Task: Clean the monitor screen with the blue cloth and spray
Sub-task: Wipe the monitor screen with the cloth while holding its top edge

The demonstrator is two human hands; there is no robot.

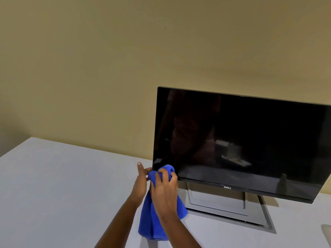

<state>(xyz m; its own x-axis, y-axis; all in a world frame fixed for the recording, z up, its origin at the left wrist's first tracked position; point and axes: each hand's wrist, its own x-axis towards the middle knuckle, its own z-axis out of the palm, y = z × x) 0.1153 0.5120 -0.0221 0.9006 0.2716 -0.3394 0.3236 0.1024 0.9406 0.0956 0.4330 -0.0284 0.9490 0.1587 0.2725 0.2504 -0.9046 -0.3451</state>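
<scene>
A black monitor (241,140) with a dark, switched-off screen stands on a grey stand (223,210) on the white table. The blue cloth (152,222) is bunched at the screen's lower left corner and hangs down toward the table. My right hand (165,190) grips the bunched top of the cloth, pressing it against that corner. My left hand (141,181) sits just left of it, fingers on the cloth and at the monitor's left edge. No spray bottle is in view.
The white table (62,185) stretches left and forward of the monitor. A beige wall (125,59) rises directly behind. A small grey object (326,235) shows at the right edge, cut off by the frame.
</scene>
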